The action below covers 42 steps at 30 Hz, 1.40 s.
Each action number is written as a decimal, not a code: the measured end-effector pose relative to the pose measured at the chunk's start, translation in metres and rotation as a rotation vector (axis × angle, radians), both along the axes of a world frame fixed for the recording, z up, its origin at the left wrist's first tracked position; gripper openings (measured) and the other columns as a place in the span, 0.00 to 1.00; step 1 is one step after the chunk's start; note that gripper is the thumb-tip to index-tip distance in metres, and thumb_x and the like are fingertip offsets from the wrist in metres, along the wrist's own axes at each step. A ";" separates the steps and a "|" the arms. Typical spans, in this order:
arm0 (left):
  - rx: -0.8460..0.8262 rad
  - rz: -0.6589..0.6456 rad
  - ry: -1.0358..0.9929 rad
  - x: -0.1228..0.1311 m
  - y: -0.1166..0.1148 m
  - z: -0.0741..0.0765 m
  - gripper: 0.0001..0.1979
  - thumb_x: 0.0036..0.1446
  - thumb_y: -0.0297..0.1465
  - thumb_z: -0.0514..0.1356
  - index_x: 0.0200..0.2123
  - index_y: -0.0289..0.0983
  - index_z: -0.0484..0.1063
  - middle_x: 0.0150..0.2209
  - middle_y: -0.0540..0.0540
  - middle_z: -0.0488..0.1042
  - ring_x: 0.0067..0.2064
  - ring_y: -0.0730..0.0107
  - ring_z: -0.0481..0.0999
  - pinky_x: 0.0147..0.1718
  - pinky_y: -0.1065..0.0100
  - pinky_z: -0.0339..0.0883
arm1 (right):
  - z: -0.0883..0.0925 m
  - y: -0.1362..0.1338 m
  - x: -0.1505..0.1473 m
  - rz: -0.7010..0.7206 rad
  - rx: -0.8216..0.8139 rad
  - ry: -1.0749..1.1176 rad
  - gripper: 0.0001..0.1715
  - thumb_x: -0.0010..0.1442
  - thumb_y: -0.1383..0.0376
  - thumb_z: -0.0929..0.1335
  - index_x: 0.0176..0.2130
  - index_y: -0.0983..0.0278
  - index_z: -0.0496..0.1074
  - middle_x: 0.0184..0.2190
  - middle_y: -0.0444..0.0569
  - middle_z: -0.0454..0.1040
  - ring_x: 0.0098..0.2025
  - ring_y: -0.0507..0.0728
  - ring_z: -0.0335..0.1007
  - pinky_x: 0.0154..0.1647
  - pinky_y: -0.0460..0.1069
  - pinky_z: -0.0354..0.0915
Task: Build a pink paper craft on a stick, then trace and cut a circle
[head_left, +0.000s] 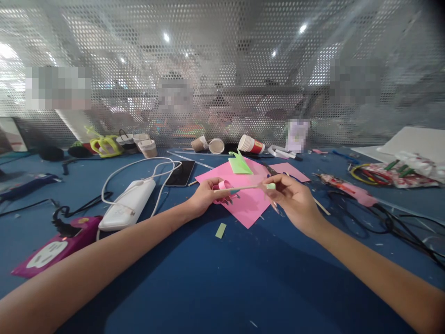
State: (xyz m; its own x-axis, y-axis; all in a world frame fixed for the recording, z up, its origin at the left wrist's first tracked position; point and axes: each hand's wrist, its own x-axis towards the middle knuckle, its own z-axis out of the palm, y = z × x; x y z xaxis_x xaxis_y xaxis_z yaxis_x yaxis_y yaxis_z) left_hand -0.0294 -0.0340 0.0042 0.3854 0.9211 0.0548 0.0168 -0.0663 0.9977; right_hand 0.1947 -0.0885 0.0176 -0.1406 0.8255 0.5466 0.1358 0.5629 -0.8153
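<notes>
Steadying 1 end of a thin stick [247, 188], the left hand [202, 198] pinches it between thumb and fingers at the left side of the pink sheet [247, 213], next to a pink paper curl [225, 184]; whether it grips the curl too, I cannot tell. The stick spans above the sheet, nearly level. Over the sheet's right side, the right hand [295, 200] pinches the green paper [270, 186] at the other end, thumb and fingertips close together. Good work here likely needs 1 hand firm, the other pressing lightly and evenly, so nothing creases or slips.
</notes>
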 end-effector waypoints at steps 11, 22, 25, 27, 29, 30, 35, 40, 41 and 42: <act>0.023 -0.020 0.049 0.005 -0.007 0.004 0.13 0.41 0.29 0.70 0.28 0.32 0.70 0.20 0.52 0.73 0.21 0.80 0.71 0.19 0.78 0.59 | -0.006 -0.001 0.003 0.028 0.209 -0.126 0.11 0.50 0.63 0.75 0.35 0.61 0.75 0.33 0.48 0.77 0.34 0.55 0.75 0.34 0.50 0.74; 0.031 -0.038 0.037 0.005 -0.007 0.000 0.14 0.39 0.31 0.71 0.28 0.32 0.70 0.21 0.52 0.73 0.22 0.79 0.72 0.21 0.76 0.63 | -0.021 0.010 0.010 -0.003 0.521 -0.369 0.05 0.56 0.68 0.71 0.36 0.61 0.73 0.33 0.49 0.78 0.35 0.56 0.76 0.35 0.50 0.73; 0.052 -0.048 0.020 0.005 -0.007 0.000 0.14 0.39 0.31 0.71 0.28 0.32 0.71 0.21 0.51 0.73 0.23 0.77 0.73 0.23 0.75 0.66 | -0.022 0.011 0.010 0.011 0.533 -0.395 0.03 0.57 0.68 0.70 0.35 0.61 0.73 0.32 0.49 0.78 0.35 0.56 0.75 0.36 0.52 0.72; 0.054 -0.046 -0.006 0.004 -0.006 0.000 0.14 0.38 0.31 0.71 0.28 0.33 0.72 0.22 0.51 0.74 0.23 0.77 0.74 0.24 0.74 0.67 | -0.022 0.012 0.010 0.012 0.552 -0.400 0.03 0.58 0.68 0.69 0.35 0.61 0.73 0.32 0.49 0.78 0.36 0.57 0.75 0.38 0.53 0.72; 0.054 -0.047 -0.020 0.004 -0.006 -0.001 0.15 0.37 0.31 0.71 0.28 0.33 0.72 0.23 0.51 0.75 0.23 0.76 0.74 0.24 0.74 0.67 | -0.022 0.012 0.011 0.022 0.583 -0.419 0.04 0.59 0.68 0.68 0.36 0.60 0.73 0.33 0.49 0.78 0.38 0.58 0.76 0.39 0.55 0.72; 0.054 -0.050 -0.022 0.004 -0.006 -0.001 0.15 0.37 0.31 0.72 0.28 0.33 0.72 0.22 0.51 0.75 0.23 0.76 0.74 0.24 0.74 0.67 | -0.023 0.013 0.012 0.028 0.603 -0.438 0.05 0.59 0.69 0.68 0.37 0.60 0.73 0.33 0.49 0.78 0.39 0.58 0.76 0.40 0.55 0.72; 0.055 -0.081 -0.052 0.004 -0.006 -0.003 0.13 0.37 0.29 0.72 0.26 0.33 0.72 0.22 0.51 0.76 0.23 0.78 0.74 0.25 0.75 0.66 | -0.024 0.014 0.016 0.029 0.709 -0.557 0.14 0.59 0.74 0.67 0.43 0.59 0.72 0.37 0.49 0.78 0.42 0.57 0.75 0.45 0.55 0.70; -0.010 -0.073 -0.068 0.003 -0.003 0.001 0.13 0.37 0.28 0.71 0.24 0.33 0.70 0.21 0.51 0.75 0.22 0.76 0.74 0.23 0.75 0.65 | -0.023 0.013 0.015 0.037 0.740 -0.563 0.14 0.59 0.74 0.67 0.44 0.59 0.71 0.37 0.49 0.78 0.42 0.57 0.75 0.44 0.55 0.70; -0.029 -0.081 -0.060 0.002 -0.001 0.002 0.13 0.37 0.29 0.71 0.24 0.33 0.70 0.20 0.51 0.75 0.22 0.75 0.74 0.22 0.75 0.65 | -0.022 0.012 0.015 0.037 0.729 -0.562 0.14 0.59 0.73 0.67 0.44 0.58 0.71 0.37 0.48 0.78 0.41 0.57 0.75 0.44 0.55 0.70; -0.043 -0.091 -0.046 0.001 0.000 0.003 0.13 0.37 0.29 0.71 0.24 0.33 0.70 0.20 0.50 0.75 0.22 0.75 0.75 0.22 0.74 0.65 | -0.021 0.011 0.014 0.035 0.712 -0.555 0.14 0.59 0.73 0.66 0.44 0.58 0.71 0.37 0.47 0.78 0.41 0.57 0.75 0.44 0.55 0.70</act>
